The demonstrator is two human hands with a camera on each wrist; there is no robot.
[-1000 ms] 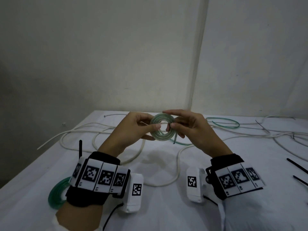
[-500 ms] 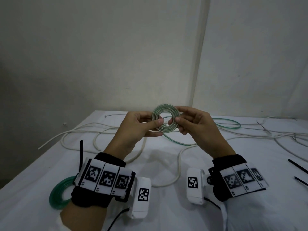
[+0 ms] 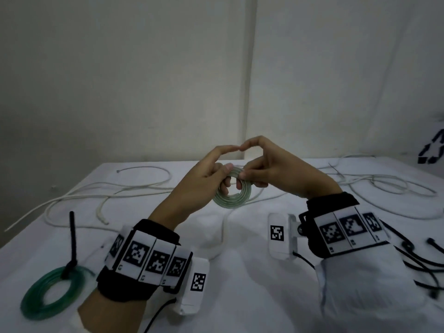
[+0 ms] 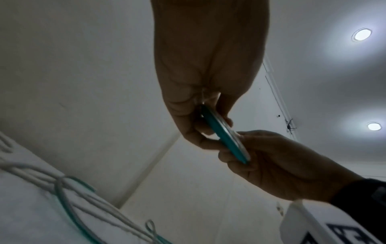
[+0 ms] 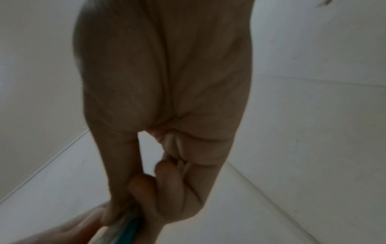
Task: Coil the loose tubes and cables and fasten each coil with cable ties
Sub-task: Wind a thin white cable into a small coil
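Note:
A small coil of clear greenish tube (image 3: 232, 197) hangs in the air above the white table (image 3: 252, 272), tilted towards me. My left hand (image 3: 223, 175) pinches its upper left rim between thumb and curled fingers. My right hand (image 3: 243, 176) pinches the upper right rim. Both index fingers arch above the coil and meet tip to tip. In the left wrist view the coil (image 4: 224, 135) is edge-on and teal between the left hand (image 4: 200, 92) and the right hand (image 4: 282, 165). In the right wrist view the right hand (image 5: 167, 99) fills the frame, with the coil (image 5: 127, 231) blurred at the bottom.
A darker green coil (image 3: 51, 295) lies at the near left, bound by a black cable tie (image 3: 72, 239) that sticks up. Loose white cables (image 3: 108, 188) sprawl across the far table. Several black cable ties (image 3: 427, 263) lie at the right edge. A loose green tube (image 4: 69, 208) lies among the white cables.
The coil has tipped from upright and facing me to a lower, slanted pose. Both hands shifted their grip to its upper rim, and the index fingers rose to meet above it.

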